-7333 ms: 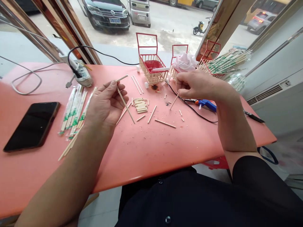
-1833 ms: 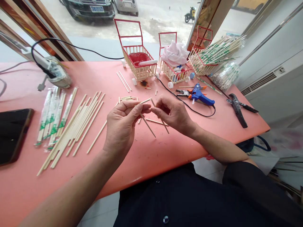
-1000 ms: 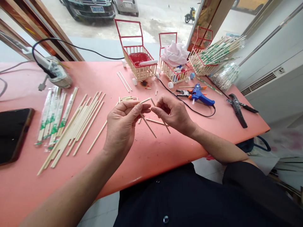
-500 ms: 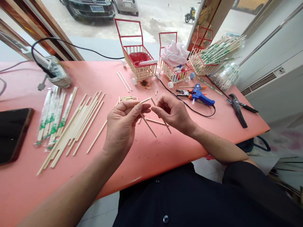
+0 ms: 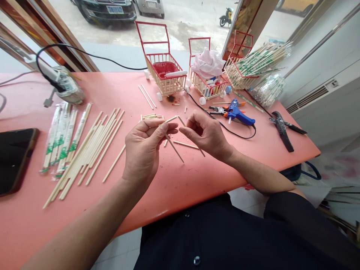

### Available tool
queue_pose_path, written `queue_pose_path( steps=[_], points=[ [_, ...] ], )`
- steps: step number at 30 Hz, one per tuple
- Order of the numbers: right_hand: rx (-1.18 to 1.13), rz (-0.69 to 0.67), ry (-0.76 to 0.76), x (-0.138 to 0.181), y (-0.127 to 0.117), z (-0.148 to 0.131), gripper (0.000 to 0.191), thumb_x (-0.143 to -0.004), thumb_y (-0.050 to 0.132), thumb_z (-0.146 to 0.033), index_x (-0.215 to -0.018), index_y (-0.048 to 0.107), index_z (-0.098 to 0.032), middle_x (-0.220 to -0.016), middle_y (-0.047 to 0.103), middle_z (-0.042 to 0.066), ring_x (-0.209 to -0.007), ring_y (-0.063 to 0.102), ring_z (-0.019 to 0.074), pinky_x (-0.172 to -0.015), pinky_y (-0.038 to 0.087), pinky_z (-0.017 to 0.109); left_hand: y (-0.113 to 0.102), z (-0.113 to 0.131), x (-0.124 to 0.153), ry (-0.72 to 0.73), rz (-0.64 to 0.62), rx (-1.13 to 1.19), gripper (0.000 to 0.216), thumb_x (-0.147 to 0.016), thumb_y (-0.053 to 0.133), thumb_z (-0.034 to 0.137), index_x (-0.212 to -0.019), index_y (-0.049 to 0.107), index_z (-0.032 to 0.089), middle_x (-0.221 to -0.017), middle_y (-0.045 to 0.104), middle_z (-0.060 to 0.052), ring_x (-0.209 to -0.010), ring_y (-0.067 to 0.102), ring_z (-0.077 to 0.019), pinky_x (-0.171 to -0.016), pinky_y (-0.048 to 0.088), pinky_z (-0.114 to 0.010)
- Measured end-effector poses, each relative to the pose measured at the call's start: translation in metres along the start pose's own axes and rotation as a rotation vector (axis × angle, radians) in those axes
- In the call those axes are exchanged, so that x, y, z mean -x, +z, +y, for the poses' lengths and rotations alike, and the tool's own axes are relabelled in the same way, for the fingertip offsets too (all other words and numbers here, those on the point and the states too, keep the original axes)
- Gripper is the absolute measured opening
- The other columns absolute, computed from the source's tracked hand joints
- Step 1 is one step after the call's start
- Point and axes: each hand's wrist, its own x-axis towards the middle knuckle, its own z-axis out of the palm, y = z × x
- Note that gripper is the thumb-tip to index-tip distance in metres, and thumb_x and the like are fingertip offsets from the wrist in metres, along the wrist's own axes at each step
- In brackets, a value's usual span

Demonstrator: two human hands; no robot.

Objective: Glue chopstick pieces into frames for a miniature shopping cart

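Note:
Thumb and fingers of my left hand (image 5: 144, 144) are closed on a frame of thin wooden sticks (image 5: 174, 149), held above the table. The frame has a short cross stick and two longer sticks slanting down toward me. My right hand (image 5: 206, 132) pinches the right-hand stick (image 5: 181, 120) just below its corner with the cross stick. The joint at the left corner is hidden by my left fingers. Beyond my left hand lies a pile of short cut sticks (image 5: 152, 117). A loose stick (image 5: 186, 144) rests on the table under the frame.
Long chopsticks (image 5: 97, 144) and wrapped chopsticks (image 5: 63, 135) lie left, near a phone (image 5: 17, 159). A blue glue gun (image 5: 239, 113) and pliers (image 5: 218, 110) lie right. Small stick carts (image 5: 168, 84) stand at the back. A black-handled tool (image 5: 282, 131) sits near the right edge.
My left hand and the frame have shifted slightly left. The lower end of the right-hand stick has swung a little outward to the right, so the two long sticks spread wider.

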Motion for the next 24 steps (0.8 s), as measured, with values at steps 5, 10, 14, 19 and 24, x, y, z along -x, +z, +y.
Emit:
queue_pose_path(
  steps=[5,10,14,19,24],
  points=[
    [0.034,0.036,-0.068,0.001,0.0,0.0,0.048,-0.107,0.076,-0.058,-0.085,0.051,-0.022,-0.073,0.052,-0.008,-0.062,0.042,0.0073,-0.062,0.036,0.025,0.002,0.001,0.003,0.063,0.041,-0.076,0.02,-0.08,0.098,0.029,-0.087,0.081,0.022,-0.09,0.088,-0.003,-0.082,0.082,-0.0168,-0.084,0.064,-0.03],
    [0.126,0.061,-0.117,0.003,0.0,-0.001,0.046,-0.11,0.071,-0.055,-0.086,0.05,-0.023,-0.075,0.053,-0.007,-0.063,0.043,0.0078,-0.063,0.038,0.025,0.007,0.002,0.006,0.085,0.084,-0.083,0.015,-0.082,0.094,0.022,-0.089,0.081,0.02,-0.091,0.088,-0.004,-0.083,0.084,-0.0181,-0.089,0.065,-0.033],
    [0.18,0.091,-0.179,0.003,0.0,-0.002,0.045,-0.113,0.067,-0.055,-0.086,0.05,-0.023,-0.075,0.051,-0.007,-0.062,0.043,0.0078,-0.062,0.039,0.025,0.008,0.003,0.009,0.117,0.08,-0.087,0.011,-0.085,0.092,0.019,-0.09,0.082,0.019,-0.094,0.089,-0.005,-0.085,0.084,-0.0171,-0.09,0.066,-0.032],
    [0.201,0.098,-0.248,0.003,-0.001,-0.005,0.042,-0.114,0.066,-0.05,-0.086,0.05,-0.023,-0.074,0.049,-0.007,-0.061,0.041,0.0071,-0.06,0.038,0.024,0.009,0.003,0.011,0.166,0.075,-0.115,0.009,-0.086,0.092,0.018,-0.089,0.084,0.021,-0.094,0.089,-0.004,-0.085,0.085,-0.0175,-0.089,0.066,-0.032],
    [0.211,0.106,-0.283,0.003,-0.001,-0.005,0.04,-0.115,0.066,-0.044,-0.086,0.049,-0.023,-0.075,0.047,-0.008,-0.062,0.04,0.0068,-0.061,0.037,0.024,0.009,0.001,0.011,0.187,0.087,-0.147,0.009,-0.086,0.093,0.02,-0.089,0.085,0.022,-0.094,0.089,-0.004,-0.084,0.085,-0.0192,-0.09,0.067,-0.035]
  ],
)
